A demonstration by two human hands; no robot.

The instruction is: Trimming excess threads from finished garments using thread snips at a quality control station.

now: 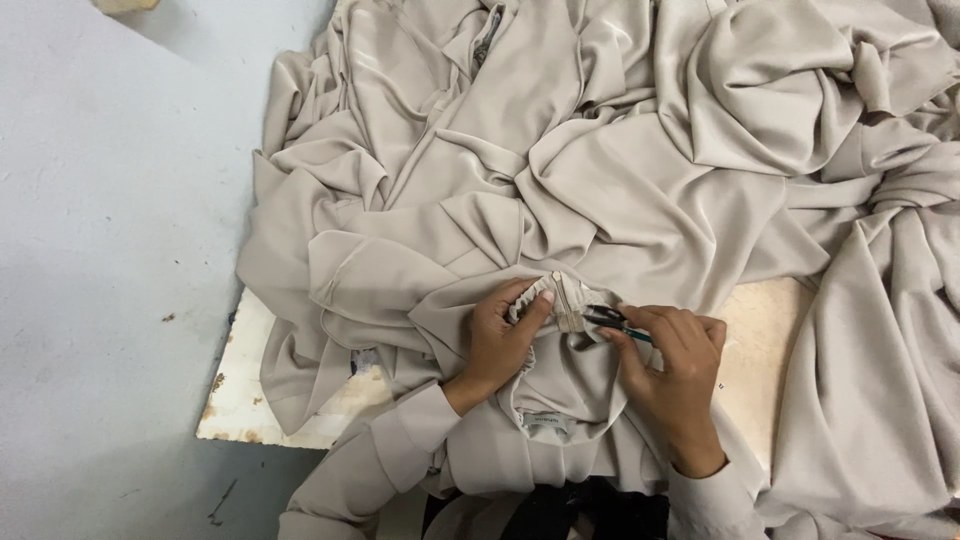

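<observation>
My left hand [503, 340] pinches a gathered fold of the large beige satin-like garment cloth [600, 170], thumb and fingers closed narrowly on the bunched edge just left of a short pale strip sewn into the seam [563, 300]. My right hand [672, 375] sits at three o'clock of the left, fingers curled shut around a small dark-handled cutting tool with a teal part [612, 320]; its tip points toward nine o'clock and lies just beside the strip. Whether it touches the strip I cannot tell. The two hands are near each other, with the strip between them.

The cloth spreads in heavy crumpled folds from the hands up toward twelve o'clock and across to three o'clock, covering most of the worn white table [240, 400]. A bare, stained patch of table shows at four o'clock of the right hand, another at eight o'clock of the left. A small pale label [546, 424] lies on the cloth at six o'clock, below the hands. The pale grey floor [100, 250] lies at nine o'clock.
</observation>
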